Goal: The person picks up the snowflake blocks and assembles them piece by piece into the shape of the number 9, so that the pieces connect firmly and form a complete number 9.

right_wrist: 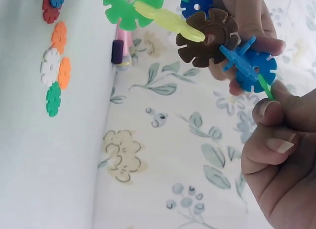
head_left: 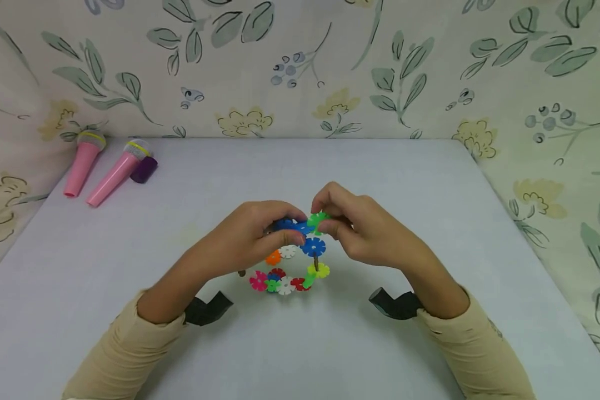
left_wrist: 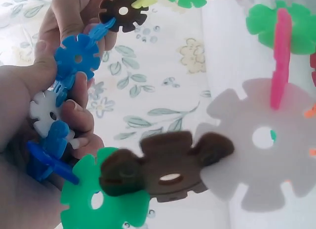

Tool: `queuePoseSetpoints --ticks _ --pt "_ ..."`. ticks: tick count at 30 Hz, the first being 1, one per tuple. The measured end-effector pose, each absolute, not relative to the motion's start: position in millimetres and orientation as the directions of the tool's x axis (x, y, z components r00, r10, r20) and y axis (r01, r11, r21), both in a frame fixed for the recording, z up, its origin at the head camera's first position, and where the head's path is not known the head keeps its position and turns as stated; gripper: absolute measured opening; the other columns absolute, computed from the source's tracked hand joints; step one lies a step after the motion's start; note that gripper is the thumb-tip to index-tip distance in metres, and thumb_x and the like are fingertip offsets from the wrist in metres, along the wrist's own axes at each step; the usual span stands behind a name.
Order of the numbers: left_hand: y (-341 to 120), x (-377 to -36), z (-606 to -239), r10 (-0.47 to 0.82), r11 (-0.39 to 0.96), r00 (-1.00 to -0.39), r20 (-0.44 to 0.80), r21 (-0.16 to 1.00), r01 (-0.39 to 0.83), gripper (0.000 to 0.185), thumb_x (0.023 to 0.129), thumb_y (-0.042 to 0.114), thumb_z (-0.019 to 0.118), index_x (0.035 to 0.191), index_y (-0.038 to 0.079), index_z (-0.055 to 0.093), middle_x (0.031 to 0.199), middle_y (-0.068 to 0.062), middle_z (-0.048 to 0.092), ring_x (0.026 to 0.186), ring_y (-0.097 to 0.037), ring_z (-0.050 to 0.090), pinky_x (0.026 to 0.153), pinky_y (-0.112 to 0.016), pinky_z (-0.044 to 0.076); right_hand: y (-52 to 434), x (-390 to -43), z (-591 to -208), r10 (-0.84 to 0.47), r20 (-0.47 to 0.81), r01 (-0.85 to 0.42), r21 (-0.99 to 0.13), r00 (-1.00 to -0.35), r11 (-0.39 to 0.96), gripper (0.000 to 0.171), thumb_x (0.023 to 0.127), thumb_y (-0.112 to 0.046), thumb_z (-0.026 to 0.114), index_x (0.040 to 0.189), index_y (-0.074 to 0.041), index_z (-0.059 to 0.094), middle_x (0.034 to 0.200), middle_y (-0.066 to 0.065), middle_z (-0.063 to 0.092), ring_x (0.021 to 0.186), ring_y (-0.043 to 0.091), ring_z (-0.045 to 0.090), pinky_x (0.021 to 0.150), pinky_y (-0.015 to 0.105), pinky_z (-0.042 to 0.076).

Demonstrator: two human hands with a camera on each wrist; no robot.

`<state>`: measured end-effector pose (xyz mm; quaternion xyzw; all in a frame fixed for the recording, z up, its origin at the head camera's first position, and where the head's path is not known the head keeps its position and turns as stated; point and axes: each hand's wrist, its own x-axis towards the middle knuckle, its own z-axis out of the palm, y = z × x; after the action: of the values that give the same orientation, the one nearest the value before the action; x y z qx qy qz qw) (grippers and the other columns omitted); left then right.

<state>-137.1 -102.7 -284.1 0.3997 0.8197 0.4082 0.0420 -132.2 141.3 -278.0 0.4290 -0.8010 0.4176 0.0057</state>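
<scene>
Slotted plastic flower discs in several colors are linked into a chain that hangs between and below the two hands. My left hand (head_left: 252,233) grips the chain by its blue discs (left_wrist: 77,57), with a white disc (left_wrist: 45,113) near the fingers. Between thumb and fingertips, my right hand (head_left: 367,228) pinches a green disc (head_left: 317,222), whose edge meets a blue disc (right_wrist: 257,71) on the chain. A brown disc (right_wrist: 207,39) and a yellow disc (right_wrist: 168,21) follow along it. Fingers partly hide the joint.
Two pink toy microphones (head_left: 82,164) lie at the table's back left, a dark purple block (head_left: 144,170) against one. Orange (right_wrist: 59,36) and white discs (right_wrist: 50,66) show over the white tabletop (head_left: 300,355). A floral cloth (head_left: 300,66) hangs behind.
</scene>
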Motion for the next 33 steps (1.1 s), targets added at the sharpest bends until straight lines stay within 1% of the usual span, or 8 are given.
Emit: queuePoseSetpoints --ticks 6,10,14,17,21,28,31,33 --pt "-110.6 -139.5 -274.1 0.691 0.383 -0.693 0.206 0.709 0.592 0.028 0.097 0.021 0.069 0.121 0.008 0.065 0.097 0.006 0.066 0.081 -0.012 0.060 0.068 -0.032 0.054 138.5 -138.3 -279.3 -0.661 0.402 -0.668 -0.716 -0.634 0.204 0.026 0.095 0.005 0.062 0.117 -0.002 0.051 0.073 -0.002 0.058 0.060 0.014 0.051 0.054 0.029 0.044" --pt "-121.6 -139.4 -263.9 0.705 0.405 -0.696 0.135 0.729 0.552 0.033 0.099 0.025 0.065 0.128 0.011 0.058 0.109 0.003 0.066 0.085 -0.014 0.062 0.073 -0.036 0.055 136.6 -149.9 -287.0 -0.614 0.378 -0.572 -0.806 -0.693 0.149 0.023 0.104 -0.008 0.053 0.126 -0.001 0.052 0.076 0.004 0.059 0.063 0.023 0.057 0.052 0.034 0.050" --pt "-133.7 -140.1 -258.7 0.742 0.380 -0.660 0.119 0.736 0.561 0.036 0.100 0.023 0.065 0.132 0.010 0.052 0.115 0.000 0.064 0.087 -0.014 0.063 0.074 -0.036 0.056 130.5 -163.7 -312.0 -0.627 0.250 -0.549 -0.763 -0.737 0.341 0.020 0.103 -0.009 0.054 0.122 -0.004 0.061 0.093 0.003 0.063 0.077 0.023 0.060 0.063 0.033 0.054" --pt "-138.2 -141.9 -258.4 0.767 0.342 -0.628 0.132 0.744 0.574 0.035 0.101 0.021 0.062 0.133 0.010 0.050 0.111 0.001 0.064 0.089 -0.014 0.063 0.073 -0.034 0.056 122.1 -168.1 -334.6 -0.718 0.068 -0.591 -0.623 -0.693 0.512 0.029 0.095 -0.006 0.068 0.123 -0.007 0.062 0.101 0.002 0.063 0.090 0.018 0.060 0.080 0.031 0.053" --pt "-137.3 -144.9 -260.3 0.780 0.307 -0.604 0.161 0.742 0.595 0.032 0.103 0.021 0.058 0.133 0.011 0.052 0.103 0.003 0.063 0.080 -0.013 0.059 0.066 -0.031 0.052 110.3 -166.0 -353.6 -0.753 -0.113 -0.594 -0.544 -0.648 0.593 0.048 0.090 -0.012 0.077 0.133 -0.008 0.058 0.113 0.005 0.061 0.101 0.019 0.059 0.093 0.034 0.050" --pt "-132.2 -145.7 -264.5 0.747 0.339 -0.633 0.205 0.702 0.627 0.024 0.099 0.025 0.063 0.122 0.016 0.059 0.094 0.007 0.062 0.075 -0.011 0.057 0.061 -0.031 0.050 102.0 -164.0 -359.5 -0.743 -0.103 -0.636 -0.449 -0.661 0.628 0.026 0.087 -0.011 0.080 0.110 -0.009 0.069 0.103 0.003 0.066 0.099 0.019 0.063 0.087 0.032 0.053" --pt "-130.4 -145.1 -265.2 0.734 0.377 -0.650 0.198 0.676 0.633 0.026 0.100 0.027 0.063 0.123 0.017 0.060 0.096 0.009 0.063 0.079 -0.011 0.058 0.064 -0.030 0.052 104.0 -163.1 -359.8 -0.743 -0.148 -0.591 -0.515 -0.652 0.621 0.052 0.084 -0.012 0.083 0.131 -0.011 0.060 0.104 -0.001 0.065 0.100 0.017 0.061 0.088 0.030 0.052" --pt "-129.2 -144.3 -265.5 0.731 0.402 -0.655 0.190 0.656 0.639 0.029 0.100 0.029 0.062 0.127 0.017 0.060 0.099 0.010 0.063 0.082 -0.010 0.059 0.068 -0.030 0.053 106.6 -163.0 -360.0 -0.744 -0.188 -0.543 -0.574 -0.642 0.613 0.051 0.084 -0.011 0.082 0.130 -0.011 0.058 0.099 -0.003 0.062 0.096 0.015 0.059 0.085 0.028 0.051"
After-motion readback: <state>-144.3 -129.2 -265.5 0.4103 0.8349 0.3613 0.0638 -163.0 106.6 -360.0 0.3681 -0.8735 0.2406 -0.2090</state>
